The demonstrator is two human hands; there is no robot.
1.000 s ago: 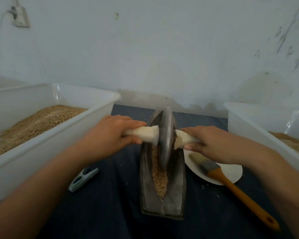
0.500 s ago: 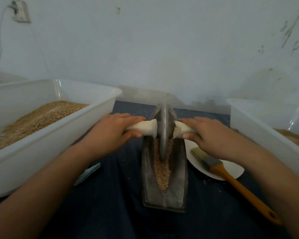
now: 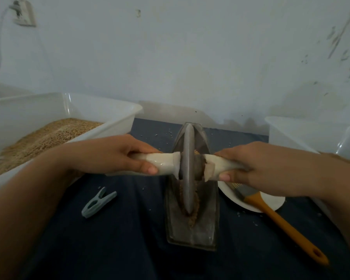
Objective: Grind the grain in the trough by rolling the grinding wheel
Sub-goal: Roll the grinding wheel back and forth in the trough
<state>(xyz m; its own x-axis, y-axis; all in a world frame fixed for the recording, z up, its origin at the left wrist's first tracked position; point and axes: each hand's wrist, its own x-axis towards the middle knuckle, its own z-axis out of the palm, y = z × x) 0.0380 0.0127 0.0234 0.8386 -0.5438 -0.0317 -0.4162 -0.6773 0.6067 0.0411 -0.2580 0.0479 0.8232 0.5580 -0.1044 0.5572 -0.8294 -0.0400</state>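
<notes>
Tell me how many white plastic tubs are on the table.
2. One white tub stands on the left, holding grain; the other white tub is on the right, partly cut off by the frame. More may lie out of view.

The trough (image 3: 192,225) is set lengthwise at table centre on the cloth (image 3: 129,249), its far end toward the wall (image 3: 190,57). The grinding wheel (image 3: 188,168) is stood upright in the trough, on the grain (image 3: 193,218). The wheel's 2 handle ends are gripped by the left hand (image 3: 117,156) and the right hand (image 3: 261,164). 1 tub (image 3: 101,130) is placed left, 1 bin (image 3: 291,134) right. A clothespin (image 3: 98,202) is laid between tub and trough. A plate (image 3: 271,201) is placed just right of the trough, with a brush (image 3: 271,215) laid across it.
</notes>
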